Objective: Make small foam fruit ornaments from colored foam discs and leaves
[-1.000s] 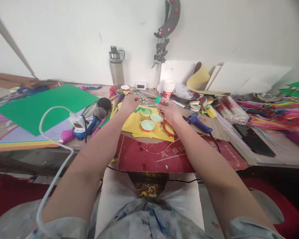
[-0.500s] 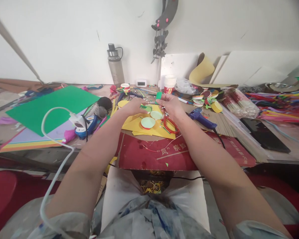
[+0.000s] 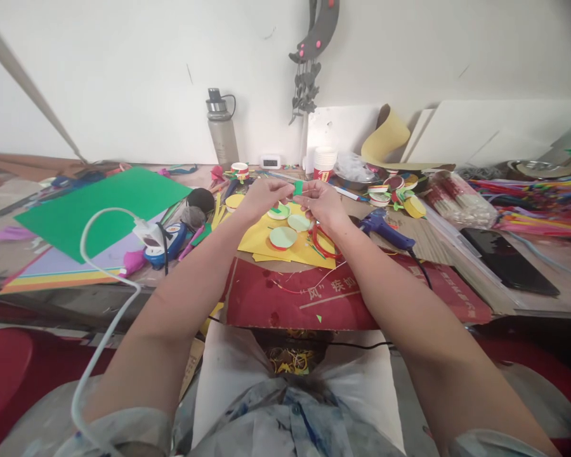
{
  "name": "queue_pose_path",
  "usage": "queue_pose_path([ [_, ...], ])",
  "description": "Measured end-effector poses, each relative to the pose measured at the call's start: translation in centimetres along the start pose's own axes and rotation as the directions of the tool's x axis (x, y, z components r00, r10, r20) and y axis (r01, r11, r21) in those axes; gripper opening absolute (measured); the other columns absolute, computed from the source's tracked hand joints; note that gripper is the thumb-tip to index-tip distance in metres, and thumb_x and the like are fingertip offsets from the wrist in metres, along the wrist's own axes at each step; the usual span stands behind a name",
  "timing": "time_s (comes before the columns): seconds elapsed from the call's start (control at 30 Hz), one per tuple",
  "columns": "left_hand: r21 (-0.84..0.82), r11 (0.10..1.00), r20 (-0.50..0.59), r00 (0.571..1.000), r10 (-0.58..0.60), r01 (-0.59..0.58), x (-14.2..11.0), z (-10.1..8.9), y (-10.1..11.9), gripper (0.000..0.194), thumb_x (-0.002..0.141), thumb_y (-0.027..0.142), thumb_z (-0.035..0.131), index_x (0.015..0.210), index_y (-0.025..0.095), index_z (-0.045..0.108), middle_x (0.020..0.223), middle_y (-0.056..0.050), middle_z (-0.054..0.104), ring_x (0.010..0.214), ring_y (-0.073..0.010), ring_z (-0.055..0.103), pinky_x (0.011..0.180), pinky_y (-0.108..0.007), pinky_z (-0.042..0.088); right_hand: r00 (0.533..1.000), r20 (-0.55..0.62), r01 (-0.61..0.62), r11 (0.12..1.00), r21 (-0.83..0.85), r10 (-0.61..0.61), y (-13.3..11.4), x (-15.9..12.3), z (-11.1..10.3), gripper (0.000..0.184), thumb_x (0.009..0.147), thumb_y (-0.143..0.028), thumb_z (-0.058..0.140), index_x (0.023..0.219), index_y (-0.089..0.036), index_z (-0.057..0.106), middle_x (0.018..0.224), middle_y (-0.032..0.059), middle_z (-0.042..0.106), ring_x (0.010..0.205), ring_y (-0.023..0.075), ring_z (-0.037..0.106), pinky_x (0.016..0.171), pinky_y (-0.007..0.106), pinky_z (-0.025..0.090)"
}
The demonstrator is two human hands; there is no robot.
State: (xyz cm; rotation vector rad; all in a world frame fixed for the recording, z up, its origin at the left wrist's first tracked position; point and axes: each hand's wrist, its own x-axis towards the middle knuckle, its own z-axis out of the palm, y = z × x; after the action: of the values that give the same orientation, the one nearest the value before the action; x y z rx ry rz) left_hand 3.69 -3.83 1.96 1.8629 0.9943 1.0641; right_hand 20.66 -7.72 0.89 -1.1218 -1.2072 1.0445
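Note:
Above the yellow paper [image 3: 254, 238], a small green paper piece [image 3: 298, 187] is held up between my two hands. My right hand [image 3: 324, 202] pinches it from the right. From the other side, my left hand [image 3: 268, 195] has its thumb and fingers closed at the paper's left edge. Below them lie a pale green paper disc with a red rim [image 3: 283, 238], a smaller pale green disc [image 3: 299, 222] and a round piece with green strips on it [image 3: 278, 212]. Red loops [image 3: 324, 244], like scissor handles, show beneath my right wrist.
A blue glue gun [image 3: 387, 230] and a black phone [image 3: 509, 260] lie to the right. Stacked paper cups [image 3: 324, 162] and a grey bottle [image 3: 222, 130] stand at the back. Green sheet paper [image 3: 99, 206] and a white cable [image 3: 95, 336] are on the left.
My left hand has moved up and right from over the round pieces to the green paper. My right hand has brought that paper slightly left and down.

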Motion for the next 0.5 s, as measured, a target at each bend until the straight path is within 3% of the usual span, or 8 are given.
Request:
queue_pose_path([
  [0.13, -0.184, 0.983, -0.082, 0.996, -0.045, 0.030, -0.6, 1.5, 0.5, 0.021, 0.079, 0.031, 0.082, 0.070, 0.015, 0.072, 0.056, 0.002, 0.061, 0.051, -0.0059, 0.047, 0.052, -0.020, 0.036, 0.997, 0.039, 0.072, 0.996, -0.056, -0.070, 0.7, 0.3, 0.0, 0.051, 0.065, -0.035, 0.095, 0.093, -0.023, 0.054, 0.071, -0.0064, 0.061, 0.055, 0.0091, 0.053, 0.044, 0.021, 0.040],
  [0.23, -0.296, 0.952, -0.121, 0.986, -0.114, 0.074, -0.7, 1.5, 0.8, 0.024, 0.080, 0.028, 0.083, 0.066, 0.014, 0.068, 0.054, 0.002, 0.060, 0.050, -0.0051, 0.048, 0.051, -0.019, 0.037, 0.982, 0.086, 0.180, 0.967, -0.182, -0.167, 0.9, 0.6, -0.4, 0.051, 0.070, -0.037, 0.092, 0.106, -0.023, 0.058, 0.081, -0.0028, 0.065, 0.063, 0.0112, 0.057, 0.053, 0.025, 0.049],
  [0.37, -0.364, 0.920, -0.115, 0.973, -0.199, 0.145, -0.6, 1.2, 1.1, 0.025, 0.082, 0.031, 0.084, 0.069, 0.015, 0.068, 0.055, 0.001, 0.061, 0.050, -0.0055, 0.052, 0.049, -0.019, 0.036, 0.913, 0.147, 0.407, 0.814, -0.414, -0.381, 0.6, 0.5, -1.2, 0.074, 0.073, -0.026, 0.089, 0.141, -0.029, 0.058, 0.122, 0.0069, 0.067, 0.085, 0.0171, 0.064, 0.078, 0.036, 0.061],
  [0.43, -0.354, 0.919, -0.093, 0.971, -0.218, 0.173, -0.7, 1.2, 1.1, 0.028, 0.080, 0.033, 0.086, 0.070, 0.015, 0.068, 0.056, 0.001, 0.062, 0.049, -0.0054, 0.053, 0.047, -0.019, 0.034, 0.882, 0.208, 0.469, 0.748, -0.470, -0.422, 0.3, 0.3, -1.5, 0.078, 0.076, -0.021, 0.086, 0.147, -0.033, 0.057, 0.138, 0.0097, 0.062, 0.098, 0.0213, 0.066, 0.084, 0.040, 0.063],
  [0.5, -0.349, 0.918, -0.072, 0.971, -0.228, 0.190, -0.7, 1.3, 1.2, 0.029, 0.078, 0.035, 0.088, 0.070, 0.015, 0.069, 0.056, 0.001, 0.061, 0.048, -0.0053, 0.052, 0.044, -0.019, 0.030, 0.864, 0.247, 0.503, 0.713, -0.488, -0.439, 0.1, 0.2, -1.5, 0.072, 0.078, -0.016, 0.082, 0.145, -0.032, 0.061, 0.141, 0.0106, 0.061, 0.106, 0.0239, 0.066, 0.087, 0.042, 0.063],
])
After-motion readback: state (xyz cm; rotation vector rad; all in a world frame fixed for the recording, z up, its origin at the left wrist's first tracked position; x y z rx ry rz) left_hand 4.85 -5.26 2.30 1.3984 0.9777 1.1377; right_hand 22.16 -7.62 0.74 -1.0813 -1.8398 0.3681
